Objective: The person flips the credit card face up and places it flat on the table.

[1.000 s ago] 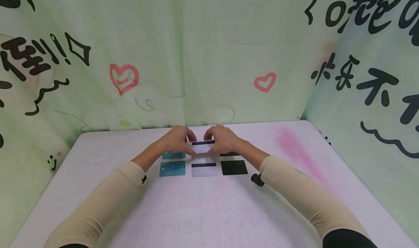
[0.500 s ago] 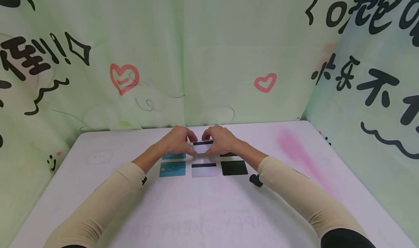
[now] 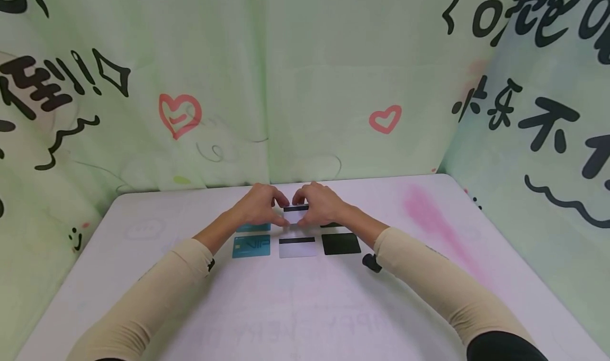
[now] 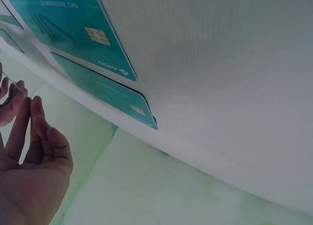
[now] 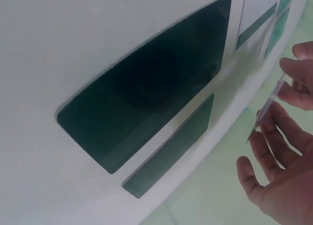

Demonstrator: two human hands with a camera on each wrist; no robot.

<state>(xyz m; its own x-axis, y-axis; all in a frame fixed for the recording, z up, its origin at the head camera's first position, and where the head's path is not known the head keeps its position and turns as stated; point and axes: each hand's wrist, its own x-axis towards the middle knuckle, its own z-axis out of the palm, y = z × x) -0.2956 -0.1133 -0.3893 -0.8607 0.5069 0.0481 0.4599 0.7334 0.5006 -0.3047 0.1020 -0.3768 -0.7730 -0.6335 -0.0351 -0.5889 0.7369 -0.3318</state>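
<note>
My left hand (image 3: 261, 205) and right hand (image 3: 323, 205) face each other near the table's far side. Between them, a white card (image 3: 296, 215) with a dark stripe is held at its left and right edges by curled fingers and thumbs. Seen from the right wrist, this card (image 5: 269, 106) is tilted and raised off the table. Nearer to me lies a second white striped card (image 3: 297, 250). A teal VIP card (image 3: 251, 246) lies left of it and a dark green card (image 3: 341, 244) right of it.
Behind these, another teal card (image 3: 253, 227) and another dark green card (image 3: 332, 225) are partly covered by my hands. The white table (image 3: 295, 308) ends at a light green curtain (image 3: 314, 86) with drawings and writing.
My hands have drawn slightly closer together, the right moving a little left. Less of the held card shows between them. The cards on the table have not moved.
</note>
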